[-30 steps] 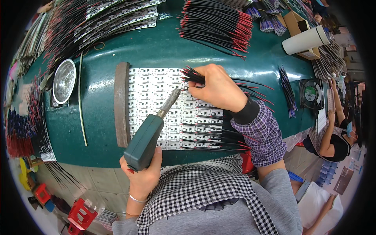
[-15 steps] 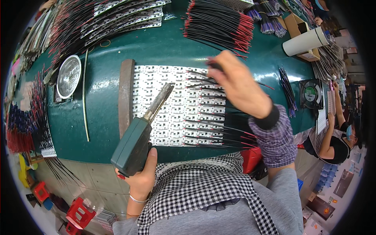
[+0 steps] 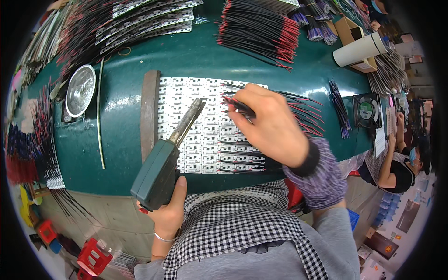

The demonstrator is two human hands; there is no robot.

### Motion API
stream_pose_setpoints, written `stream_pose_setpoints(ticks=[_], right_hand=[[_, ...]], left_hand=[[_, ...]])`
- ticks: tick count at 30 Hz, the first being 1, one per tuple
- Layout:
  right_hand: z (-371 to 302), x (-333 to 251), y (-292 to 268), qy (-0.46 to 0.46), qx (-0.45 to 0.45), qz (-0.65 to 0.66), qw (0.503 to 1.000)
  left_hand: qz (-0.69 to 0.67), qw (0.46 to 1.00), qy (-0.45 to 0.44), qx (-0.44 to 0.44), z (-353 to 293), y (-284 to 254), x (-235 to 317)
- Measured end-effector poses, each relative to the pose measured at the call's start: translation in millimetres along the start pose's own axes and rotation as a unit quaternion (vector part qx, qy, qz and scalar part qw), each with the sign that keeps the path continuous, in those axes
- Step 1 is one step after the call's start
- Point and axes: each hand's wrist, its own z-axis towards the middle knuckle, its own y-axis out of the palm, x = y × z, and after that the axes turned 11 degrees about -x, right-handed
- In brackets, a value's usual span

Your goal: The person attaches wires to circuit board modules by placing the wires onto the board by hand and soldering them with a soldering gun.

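Observation:
My left hand (image 3: 169, 210) is closed around the handle of a dark green soldering gun (image 3: 157, 171). Its metal tip angles up over a panel of small white circuit boards (image 3: 186, 126), apart from the right hand. Over the panel's right part, my right hand (image 3: 270, 123) pinches what looks like a small bunch of black wires with red ends (image 3: 241, 108); the fingers partly hide it. Black wires (image 3: 240, 152) lie in rows across the panel's right side. More red-tipped wires (image 3: 308, 114) fan out beyond my right hand.
A brown bar (image 3: 150, 109) borders the panel's left edge. Farther left are a thin rod (image 3: 99, 126) and a metal bowl (image 3: 80, 91). Wire stacks (image 3: 256, 35) lie at the back. A white cylinder (image 3: 359, 49) and a fan (image 3: 367, 110) stand right, near another person (image 3: 396, 170).
My right hand has moved left and nearer, down over the panel, with the dark bunch. More red wire ends show to its right. My left hand and the soldering gun stay nearly still.

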Motion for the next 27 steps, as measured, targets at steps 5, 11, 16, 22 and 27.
stream_pose_setpoints(ticks=[5, 11, 16, 22, 27], right_hand=[[2.9, 29.0, 43.5, 0.085, 0.015, 0.067, 0.994], [2.3, 29.4, 49.0, 0.078, 0.016, 0.048, 0.996], [1.5, 29.5, 44.8, 0.065, 0.003, 0.056, 0.996], [2.4, 26.7, 43.2, 0.089, 0.000, 0.103, 0.991], [5.8, 31.4, 42.8, 0.098, -0.006, 0.087, 0.991]], left_hand=[[0.050, 0.999, 0.005, -0.014, -5.5, -11.4, -7.9], [0.061, 0.997, -0.023, -0.044, -5.8, -7.7, -12.1], [0.132, 0.987, 0.073, -0.061, -5.3, -6.8, -19.1], [0.086, 0.995, -0.024, -0.051, -4.4, -8.3, -10.4], [0.103, 0.993, 0.009, -0.056, -3.7, -4.2, -9.5]])
